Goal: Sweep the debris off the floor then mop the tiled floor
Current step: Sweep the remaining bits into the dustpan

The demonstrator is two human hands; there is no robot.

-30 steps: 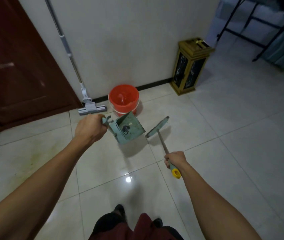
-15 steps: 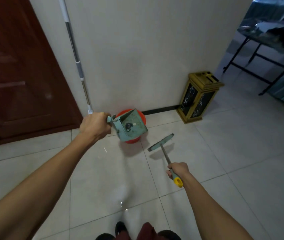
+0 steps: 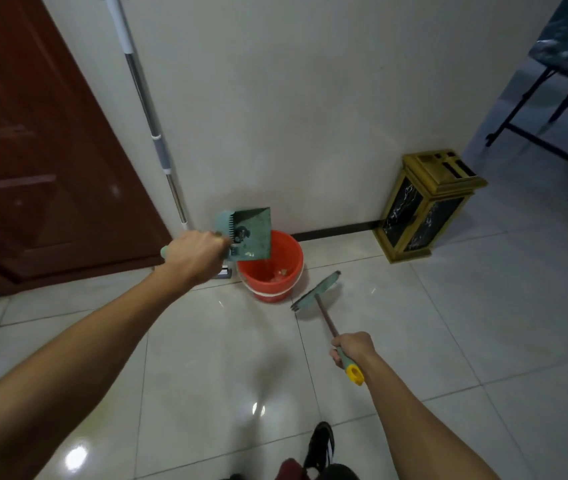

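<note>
Now dustpan (image 3: 249, 233) higher, tipped over red bucket (image 3: 270, 271), debris (image 3: 281, 274) inside.

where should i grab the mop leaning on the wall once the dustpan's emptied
Grip the mop on its grey sleeve partway up the pole, coming from the front with the fingers wrapped round it. The pole leans against the wall, so the back is blocked. Its head by the red bucket is mostly hidden behind the left hand holding the dustpan.

Both forearms (image 3: 78, 368) are bare, no sleeves seen. Dark red trousers (image 3: 289, 471) are worn, with a black shoe (image 3: 320, 445) showing just above them.
</note>
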